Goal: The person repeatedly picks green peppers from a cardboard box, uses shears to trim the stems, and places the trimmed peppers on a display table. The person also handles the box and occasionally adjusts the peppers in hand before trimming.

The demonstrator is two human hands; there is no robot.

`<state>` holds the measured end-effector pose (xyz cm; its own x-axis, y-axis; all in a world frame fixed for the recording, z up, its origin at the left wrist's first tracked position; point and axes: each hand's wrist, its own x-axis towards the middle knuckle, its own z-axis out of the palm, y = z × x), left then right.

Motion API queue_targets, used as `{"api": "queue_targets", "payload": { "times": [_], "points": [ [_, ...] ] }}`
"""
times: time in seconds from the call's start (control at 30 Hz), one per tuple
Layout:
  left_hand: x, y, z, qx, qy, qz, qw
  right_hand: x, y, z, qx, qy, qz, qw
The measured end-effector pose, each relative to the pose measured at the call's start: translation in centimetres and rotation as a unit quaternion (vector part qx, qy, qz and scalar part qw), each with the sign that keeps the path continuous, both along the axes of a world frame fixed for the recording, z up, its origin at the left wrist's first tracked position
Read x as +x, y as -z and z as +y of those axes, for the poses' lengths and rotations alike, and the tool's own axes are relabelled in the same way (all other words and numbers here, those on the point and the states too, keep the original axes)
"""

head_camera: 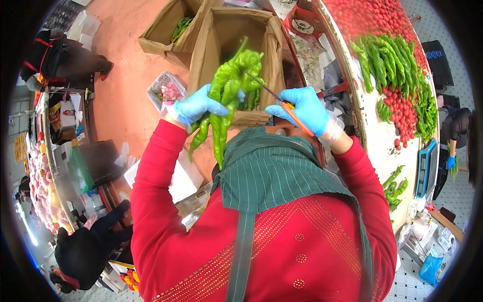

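Observation:
My left hand [203, 107], in a blue glove, grips a bunch of long green peppers [226, 85] by their middles, stems pointing away from me. In my gloved right hand [303, 109] are scissors [298, 119] with orange handles. Their dark metal blades reach left to the pepper stems; whether they are parted there is hard to see. Below the bunch stands a paper-lined box [200, 70], with more green peppers [253, 100] inside, partly hidden by the bunch.
A second paper-lined box [156, 43] holds a few peppers. A small lined bin [154, 88] sits left on the floor. On the right, a stall counter [373, 128] bears cherry tomatoes [402, 113], rows of green peppers [390, 60] and a blue-framed device [426, 168]. Other people stand left and right.

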<state>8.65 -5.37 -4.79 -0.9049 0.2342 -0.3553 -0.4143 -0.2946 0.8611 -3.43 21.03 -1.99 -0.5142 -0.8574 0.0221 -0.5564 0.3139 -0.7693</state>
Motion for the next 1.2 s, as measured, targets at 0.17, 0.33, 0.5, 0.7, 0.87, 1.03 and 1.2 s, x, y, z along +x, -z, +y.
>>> {"api": "queue_targets", "payload": {
  "times": [0.17,0.33,0.5,0.7,0.87,1.03,1.2],
  "points": [
    [-0.2,0.2,-0.4,-0.037,-0.005,-0.002,0.999,-1.0,-1.7,0.6,0.058,0.072,0.018,0.996],
    [-0.6,0.2,0.1,-0.104,0.021,0.002,0.994,-1.7,-2.1,-0.7,0.075,0.069,0.057,0.993],
    [-1.0,0.6,0.6,-0.132,0.049,0.007,0.990,-1.8,-1.8,-2.0,0.112,0.069,0.058,0.990],
    [-1.0,1.1,0.7,-0.120,0.066,0.003,0.991,-1.9,-1.0,-2.1,0.104,0.070,0.177,0.976],
    [-0.7,1.4,0.0,-0.018,-0.018,-0.009,1.000,-2.8,-1.1,2.5,-0.030,0.202,0.167,0.965],
    [-1.9,2.1,-1.2,0.192,-0.126,0.042,0.972,-5.4,1.3,13.7,0.172,0.392,0.258,0.866],
    [-3.7,2.5,-0.7,0.265,-0.250,0.082,0.928,-6.5,5.5,30.9,0.423,0.517,0.187,0.720]
  ]
}}
